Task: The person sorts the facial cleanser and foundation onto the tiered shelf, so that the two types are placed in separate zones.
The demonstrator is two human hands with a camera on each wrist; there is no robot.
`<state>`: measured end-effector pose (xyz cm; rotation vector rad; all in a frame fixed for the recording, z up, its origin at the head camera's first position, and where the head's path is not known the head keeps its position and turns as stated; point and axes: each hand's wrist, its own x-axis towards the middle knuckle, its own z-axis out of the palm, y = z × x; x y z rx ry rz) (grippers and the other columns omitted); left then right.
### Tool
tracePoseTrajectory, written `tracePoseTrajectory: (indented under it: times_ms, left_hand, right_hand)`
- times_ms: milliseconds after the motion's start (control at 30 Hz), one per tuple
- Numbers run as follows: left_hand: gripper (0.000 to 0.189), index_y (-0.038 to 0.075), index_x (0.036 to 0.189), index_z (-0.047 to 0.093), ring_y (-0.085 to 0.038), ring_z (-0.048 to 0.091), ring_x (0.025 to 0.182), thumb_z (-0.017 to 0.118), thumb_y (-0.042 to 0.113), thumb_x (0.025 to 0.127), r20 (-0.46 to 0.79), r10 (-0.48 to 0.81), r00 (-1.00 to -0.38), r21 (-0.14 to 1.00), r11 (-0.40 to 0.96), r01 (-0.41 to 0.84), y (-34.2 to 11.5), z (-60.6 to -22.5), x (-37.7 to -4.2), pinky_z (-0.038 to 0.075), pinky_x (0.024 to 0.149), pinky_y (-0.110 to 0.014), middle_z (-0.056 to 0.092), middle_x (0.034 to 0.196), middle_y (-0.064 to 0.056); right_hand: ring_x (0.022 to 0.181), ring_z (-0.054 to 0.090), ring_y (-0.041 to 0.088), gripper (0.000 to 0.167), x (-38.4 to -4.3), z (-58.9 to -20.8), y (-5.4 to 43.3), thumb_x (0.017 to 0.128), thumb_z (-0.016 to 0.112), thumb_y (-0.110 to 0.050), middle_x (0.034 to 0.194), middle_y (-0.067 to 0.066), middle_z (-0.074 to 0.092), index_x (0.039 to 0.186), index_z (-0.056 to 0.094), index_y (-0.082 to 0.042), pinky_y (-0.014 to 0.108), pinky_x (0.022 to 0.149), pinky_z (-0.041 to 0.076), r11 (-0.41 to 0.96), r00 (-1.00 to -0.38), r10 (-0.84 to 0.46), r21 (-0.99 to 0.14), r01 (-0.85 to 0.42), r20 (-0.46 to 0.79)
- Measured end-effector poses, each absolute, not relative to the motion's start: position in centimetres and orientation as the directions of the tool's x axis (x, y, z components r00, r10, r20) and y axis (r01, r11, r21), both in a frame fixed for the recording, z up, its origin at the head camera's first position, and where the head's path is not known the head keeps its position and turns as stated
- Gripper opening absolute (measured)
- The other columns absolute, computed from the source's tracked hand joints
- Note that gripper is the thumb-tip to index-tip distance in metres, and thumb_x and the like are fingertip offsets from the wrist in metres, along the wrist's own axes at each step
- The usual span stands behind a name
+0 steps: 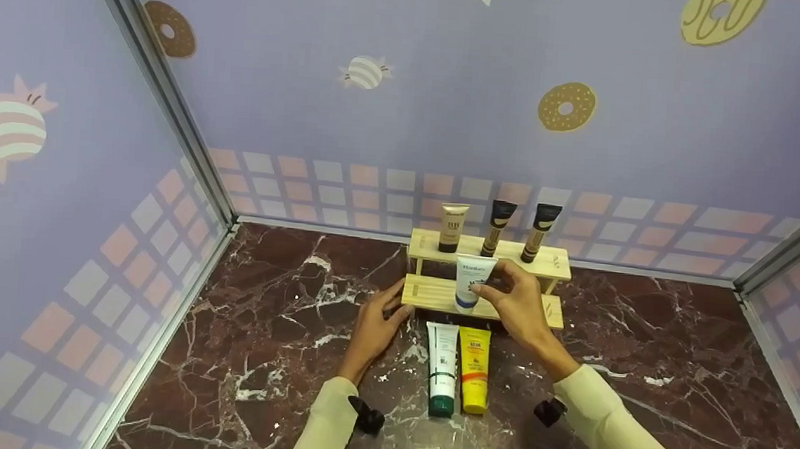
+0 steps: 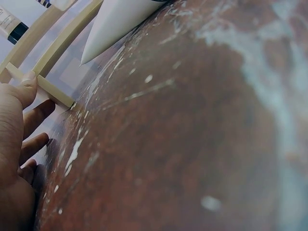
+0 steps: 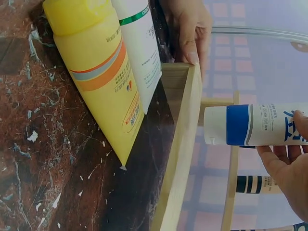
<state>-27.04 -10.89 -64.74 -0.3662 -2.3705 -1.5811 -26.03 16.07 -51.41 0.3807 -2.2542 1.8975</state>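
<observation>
My right hand pinches a white squeeze tube with a blue band, cap down. The tube stands upright just over the lower step of a two-step wooden rack; whether its cap touches the wood I cannot tell. At the rack's left end, my left hand grips the lower step's corner, thumb in front. In front of the rack lie a white tube with a green cap and a yellow tube, side by side, caps towards me.
On the upper step stand a beige BB tube and two black-topped slim tubes, all upright. Behind the rack rises a purple patterned wall; another wall closes the left. The table is dark red marble pattern.
</observation>
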Motion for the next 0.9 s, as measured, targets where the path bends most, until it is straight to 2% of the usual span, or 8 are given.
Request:
tracePoseTrajectory:
  times_ms: [100, 300, 433, 667, 900]
  left_hand:
    - [0.064, 0.005, 0.159, 0.059, -0.037, 0.066, 0.132, 0.08, 0.029, 0.103, 0.344, 0.058, -0.937, 0.858, 0.386, 0.339, -10.9, -64.9, -27.1, 0.044, 0.121, -0.06, 0.078, 0.129, -0.018]
    - [0.063, 0.006, 0.158, 0.06, -0.036, 0.069, 0.129, 0.081, 0.026, 0.103, 0.327, 0.044, -0.944, 0.864, 0.392, 0.317, -10.8, -64.9, -27.0, 0.047, 0.119, -0.058, 0.073, 0.134, -0.022]
    - [0.061, 0.006, 0.157, 0.061, -0.036, 0.069, 0.129, 0.082, 0.024, 0.102, 0.331, 0.034, -0.943, 0.865, 0.388, 0.317, -10.7, -64.8, -27.0, 0.048, 0.119, -0.057, 0.074, 0.132, -0.02]
    - [0.063, 0.006, 0.158, 0.06, -0.035, 0.07, 0.129, 0.081, 0.028, 0.103, 0.31, 0.038, -0.95, 0.873, 0.383, 0.3, -10.7, -64.7, -27.0, 0.046, 0.12, -0.057, 0.072, 0.137, -0.022]
    - [0.064, 0.004, 0.159, 0.057, -0.034, 0.069, 0.132, 0.079, 0.028, 0.104, 0.326, 0.059, -0.944, 0.866, 0.381, 0.323, -10.8, -64.9, -27.1, 0.043, 0.123, -0.057, 0.074, 0.136, -0.021]
  right_hand:
    - [0.109, 0.076, 0.036, 0.028, -26.4, -51.6, 15.8, 0.091, 0.082, 0.012, 0.116, 0.022, 0.078, 0.117, 0.073, 0.008, 0.027, 0.093, 0.062, 0.167, -0.952, -0.086, -0.938, -0.304, 0.293]
    - [0.115, 0.075, 0.036, 0.029, -26.8, -51.7, 15.1, 0.091, 0.083, 0.012, 0.118, 0.021, 0.078, 0.118, 0.073, 0.008, 0.028, 0.097, 0.061, 0.176, -0.952, -0.086, -0.936, -0.304, 0.293]
    - [0.116, 0.074, 0.036, 0.029, -27.1, -51.9, 14.6, 0.091, 0.083, 0.011, 0.118, 0.02, 0.077, 0.119, 0.074, 0.007, 0.03, 0.098, 0.061, 0.175, -0.952, -0.085, -0.936, -0.304, 0.293]
    - [0.109, 0.075, 0.036, 0.024, -27.4, -52.4, 14.1, 0.093, 0.083, 0.008, 0.113, 0.02, 0.077, 0.115, 0.074, 0.006, 0.025, 0.092, 0.061, 0.166, -0.947, -0.093, -0.933, -0.319, 0.307]
    - [0.108, 0.075, 0.035, 0.024, -27.6, -52.5, 13.6, 0.093, 0.083, 0.009, 0.113, 0.021, 0.077, 0.114, 0.073, 0.007, 0.026, 0.092, 0.062, 0.145, -0.952, -0.095, -0.942, -0.301, 0.29]
